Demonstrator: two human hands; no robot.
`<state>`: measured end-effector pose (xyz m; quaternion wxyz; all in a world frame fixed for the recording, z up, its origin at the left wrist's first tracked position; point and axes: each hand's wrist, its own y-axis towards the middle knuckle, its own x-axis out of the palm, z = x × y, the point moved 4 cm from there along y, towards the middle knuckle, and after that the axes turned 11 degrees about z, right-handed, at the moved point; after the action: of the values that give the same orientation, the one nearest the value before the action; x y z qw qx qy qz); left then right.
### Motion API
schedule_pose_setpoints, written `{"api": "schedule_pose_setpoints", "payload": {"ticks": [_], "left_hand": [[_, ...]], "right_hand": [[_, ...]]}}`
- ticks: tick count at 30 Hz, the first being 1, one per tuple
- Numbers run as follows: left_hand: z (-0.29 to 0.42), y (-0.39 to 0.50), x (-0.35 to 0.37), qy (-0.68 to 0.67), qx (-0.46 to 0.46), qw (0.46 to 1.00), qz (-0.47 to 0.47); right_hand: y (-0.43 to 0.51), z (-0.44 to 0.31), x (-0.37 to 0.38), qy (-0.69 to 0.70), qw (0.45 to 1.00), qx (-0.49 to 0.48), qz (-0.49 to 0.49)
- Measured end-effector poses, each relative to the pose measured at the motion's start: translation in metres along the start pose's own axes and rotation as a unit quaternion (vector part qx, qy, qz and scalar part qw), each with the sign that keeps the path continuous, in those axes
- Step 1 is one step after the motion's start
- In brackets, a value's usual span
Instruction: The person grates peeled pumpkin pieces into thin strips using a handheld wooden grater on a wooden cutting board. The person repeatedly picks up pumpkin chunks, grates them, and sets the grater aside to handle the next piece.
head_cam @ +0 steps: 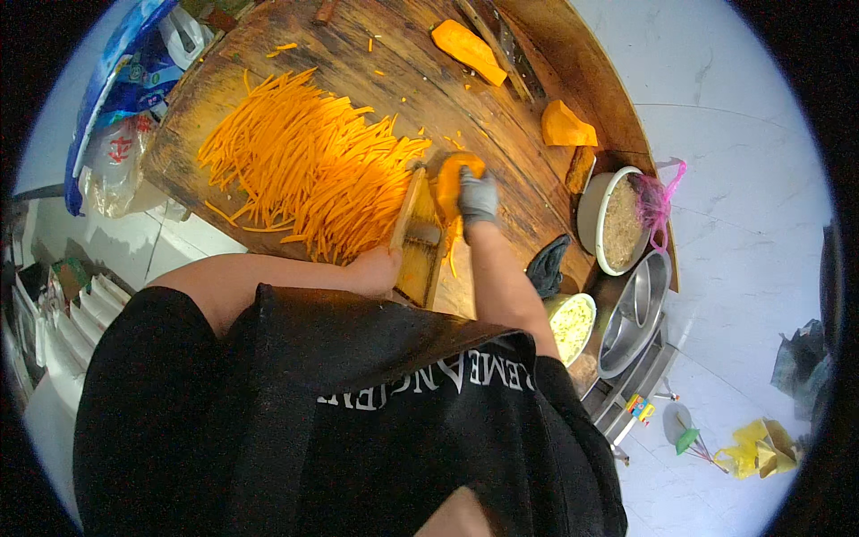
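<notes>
My bare left hand (377, 270) grips the near side of a wooden-framed grater (420, 258), which stands tilted on a wooden board (530, 194). In a grey glove, my right hand (479, 196) clasps a peeled orange piece (448, 190), probably pumpkin, just right of the grater's far end. Left of the grater spreads a big heap of orange shreds (312, 164). A few more strips hang under the held piece. Two other peeled orange chunks lie farther off: a long one (468, 51) and a blocky one (568, 125). The grater's cutting face is mostly hidden.
At the right stand a white bowl (590, 225) with a pink plastic bag, a bowl of pale chopped pieces (572, 327) and steel basins (634, 315). A dark glove or cloth (549, 266) lies near my right forearm. Plastic bags (117, 161) crowd the board's left edge.
</notes>
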<state>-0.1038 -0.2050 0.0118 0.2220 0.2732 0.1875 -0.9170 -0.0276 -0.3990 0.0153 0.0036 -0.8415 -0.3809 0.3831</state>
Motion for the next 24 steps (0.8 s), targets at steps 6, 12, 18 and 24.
{"api": "schedule_pose_setpoints", "payload": {"ticks": [6, 12, 18, 24], "left_hand": [[-0.016, 0.014, 0.007, -0.36, -0.334, 0.871, -0.006], [0.004, 0.005, -0.007, -0.064, -0.128, 0.99, 0.006], [0.0, 0.006, -0.013, -0.254, -0.208, 0.944, -0.033], [-0.008, 0.01, 0.005, -0.215, -0.349, 0.912, 0.013]], "right_hand": [[-0.126, -0.04, -0.101, -0.375, 0.834, -0.266, -0.306], [-0.059, 0.015, 0.001, -0.198, 0.974, 0.002, -0.109], [-0.05, -0.025, -0.043, -0.158, 0.967, -0.061, -0.19], [-0.129, -0.007, -0.059, -0.241, 0.939, -0.053, -0.241]]}}
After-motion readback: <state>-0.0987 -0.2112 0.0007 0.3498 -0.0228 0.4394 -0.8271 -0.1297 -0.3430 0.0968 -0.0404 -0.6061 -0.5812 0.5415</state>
